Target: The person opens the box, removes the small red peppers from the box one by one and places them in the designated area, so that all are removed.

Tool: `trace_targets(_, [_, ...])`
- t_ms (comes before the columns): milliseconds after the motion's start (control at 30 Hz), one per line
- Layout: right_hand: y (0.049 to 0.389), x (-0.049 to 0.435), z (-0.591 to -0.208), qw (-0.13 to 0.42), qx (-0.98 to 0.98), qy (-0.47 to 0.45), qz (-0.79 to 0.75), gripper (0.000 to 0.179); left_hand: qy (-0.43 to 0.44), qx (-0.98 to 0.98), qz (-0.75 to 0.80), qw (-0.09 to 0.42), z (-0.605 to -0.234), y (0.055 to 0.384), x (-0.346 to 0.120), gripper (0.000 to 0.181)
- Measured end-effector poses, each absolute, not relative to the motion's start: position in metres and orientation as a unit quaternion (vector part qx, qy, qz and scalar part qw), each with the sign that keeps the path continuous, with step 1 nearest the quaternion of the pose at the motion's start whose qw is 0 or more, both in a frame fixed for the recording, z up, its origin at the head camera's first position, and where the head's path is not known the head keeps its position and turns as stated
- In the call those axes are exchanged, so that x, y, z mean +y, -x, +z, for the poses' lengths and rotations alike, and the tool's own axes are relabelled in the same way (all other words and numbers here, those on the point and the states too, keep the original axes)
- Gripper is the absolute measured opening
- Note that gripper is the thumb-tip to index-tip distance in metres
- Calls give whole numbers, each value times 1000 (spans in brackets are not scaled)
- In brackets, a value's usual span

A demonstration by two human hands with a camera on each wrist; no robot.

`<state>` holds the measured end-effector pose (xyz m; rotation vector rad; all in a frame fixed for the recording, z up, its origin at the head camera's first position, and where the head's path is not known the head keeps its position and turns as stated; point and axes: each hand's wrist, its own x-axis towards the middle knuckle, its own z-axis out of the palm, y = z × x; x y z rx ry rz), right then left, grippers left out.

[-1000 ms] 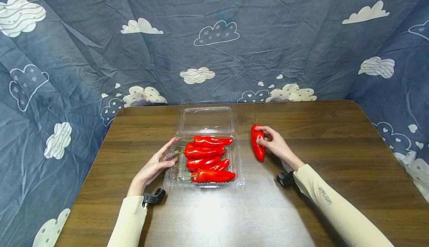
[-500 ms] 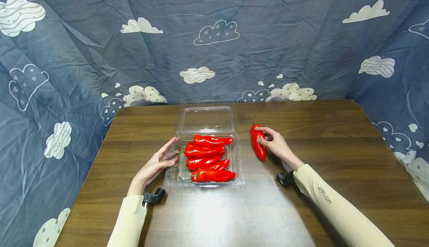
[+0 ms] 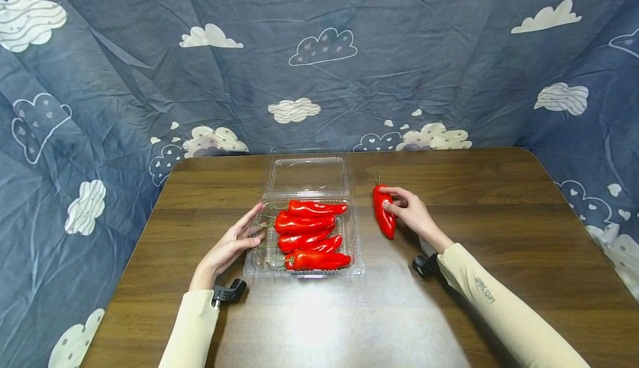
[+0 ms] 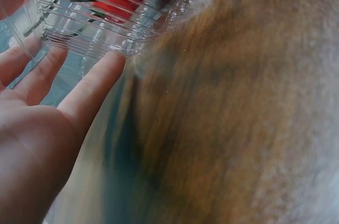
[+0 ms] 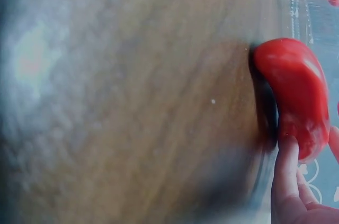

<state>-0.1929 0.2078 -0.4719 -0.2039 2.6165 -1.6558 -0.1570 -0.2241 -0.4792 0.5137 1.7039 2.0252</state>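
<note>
Single long red pepper (image 3: pixel 382 218) lies on the wooden tabletop (image 3: pixel 499 201), right of the clear plastic clamshell (image 3: pixel 357 257), stem toward the far edge. Right hand (image 3: pixel 411 212) pinches it, thumb on one side, fingers on the other. Clamshell stands open, hinged lid (image 3: pixel 308 176) laid back; five red peppers (image 3: pixel 305 223) inside, roughly side by side, green stems leftward. Left hand (image 3: pixel 229 248) spread wide, fingertips against the container's left side, gripping nothing. Cream sleeves (image 3: pixel 504 307), black wrist mounts (image 3: pixel 229 291). Beyond: blue-grey cloth (image 3: pixel 424 79) printed with pale clouds.
</note>
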Motion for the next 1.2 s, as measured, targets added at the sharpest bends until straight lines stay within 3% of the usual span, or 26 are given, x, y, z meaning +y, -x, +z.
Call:
trace_targets(833, [188, 205, -452, 18, 788, 104, -607, 34, -182, 616, 734, 219, -480, 157, -224, 77])
trace_targets(1200, [180, 181, -444, 51, 767, 163, -618, 31, -178, 617, 735, 220, -477, 156, -223, 77])
